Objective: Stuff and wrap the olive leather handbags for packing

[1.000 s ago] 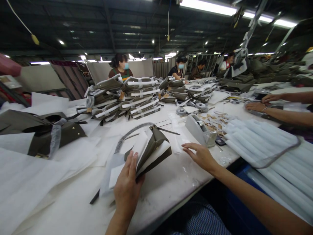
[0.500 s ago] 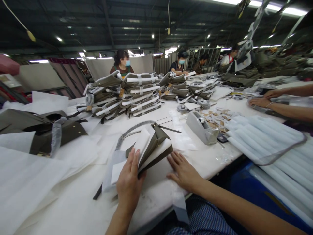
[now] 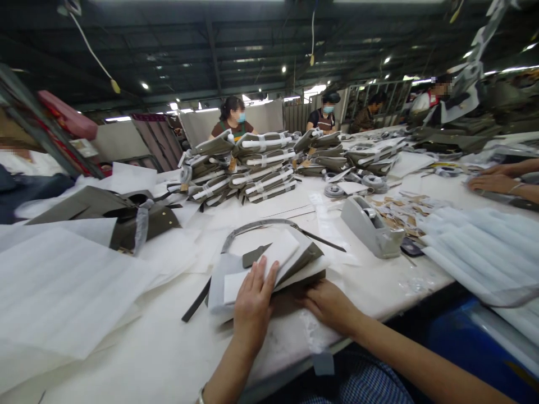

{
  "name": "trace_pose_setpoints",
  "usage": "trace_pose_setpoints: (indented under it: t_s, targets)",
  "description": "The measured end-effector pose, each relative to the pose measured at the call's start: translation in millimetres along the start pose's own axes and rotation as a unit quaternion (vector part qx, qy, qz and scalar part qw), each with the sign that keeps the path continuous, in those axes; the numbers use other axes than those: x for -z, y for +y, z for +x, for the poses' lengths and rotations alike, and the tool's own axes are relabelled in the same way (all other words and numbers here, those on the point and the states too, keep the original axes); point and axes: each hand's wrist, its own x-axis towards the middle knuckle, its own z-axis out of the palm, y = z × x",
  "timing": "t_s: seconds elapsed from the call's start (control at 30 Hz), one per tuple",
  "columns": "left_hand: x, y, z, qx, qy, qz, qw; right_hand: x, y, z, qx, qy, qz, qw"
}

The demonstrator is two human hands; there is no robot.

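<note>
A dark olive handbag lies on its side on the table, partly wrapped, with white sheets over and between its layers. A plastic-wrapped handle arches behind it, and a dark strap end sticks out at the left. My left hand grips the near side of the bag, fingers stretched over the white sheet; its thumb is mostly hidden by the edge. At the bag's near right edge, my right hand has its fingers extended, their tips partly hidden under the bag.
A grey tape dispenser stands to the right, beside scattered brown tags. Stacked wrapped bags rise behind. White sheets and another olive bag lie left. A co-worker's hands are at far right, beyond pale foam sheets.
The bag's raised near right edge has come down, so it lies flatter. My right hand's fingers have moved from the bare table to under that edge. The camera view has turned left.
</note>
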Motion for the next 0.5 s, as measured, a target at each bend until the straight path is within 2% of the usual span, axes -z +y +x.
trace_pose_setpoints:
  t_s: [0.13,0.2,0.27,0.33,0.4,0.5]
  targets:
    - [-1.4,5,1,-0.029,-0.004,0.048,0.998,30,-12,-28,0.112,0.13,0.016,0.985]
    - [0.2,7,0,-0.039,-0.004,0.07,0.997,50,-17,-29,0.161,0.154,-0.022,0.975]
    - [2.9,10,-3,-0.043,-0.009,0.09,0.995,67,-20,-19,0.19,0.14,-0.08,0.968]
    - [5.8,12,-8,-0.048,-0.011,0.109,0.993,76,-19,-6,0.187,0.11,-0.12,0.969]
    - [8.2,15,-13,-0.052,-0.009,0.126,0.991,74,-12,6,0.174,0.08,-0.135,0.972]
    - [10.0,17,-19,-0.06,-0.007,0.14,0.988,57,5,11,0.184,0.062,-0.148,0.97]
